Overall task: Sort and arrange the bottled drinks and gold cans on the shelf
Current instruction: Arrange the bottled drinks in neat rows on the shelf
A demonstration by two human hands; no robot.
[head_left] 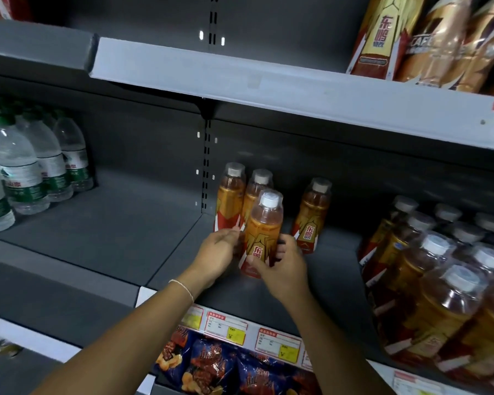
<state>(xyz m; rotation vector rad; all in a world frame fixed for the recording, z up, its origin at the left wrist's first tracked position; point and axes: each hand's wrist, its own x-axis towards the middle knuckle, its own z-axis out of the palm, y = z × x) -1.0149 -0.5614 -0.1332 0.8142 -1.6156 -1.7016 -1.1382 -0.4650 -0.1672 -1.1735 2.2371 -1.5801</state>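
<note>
The right hand (283, 266) and left hand (220, 252) are clasping the orange white-capped plastic bottle (264, 232), seating it on the grey metal shelf (177, 252) before two matching bottles (231, 195), likely calling next for a steady release.

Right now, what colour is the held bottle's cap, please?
White cap on the bottle; head view.
</note>
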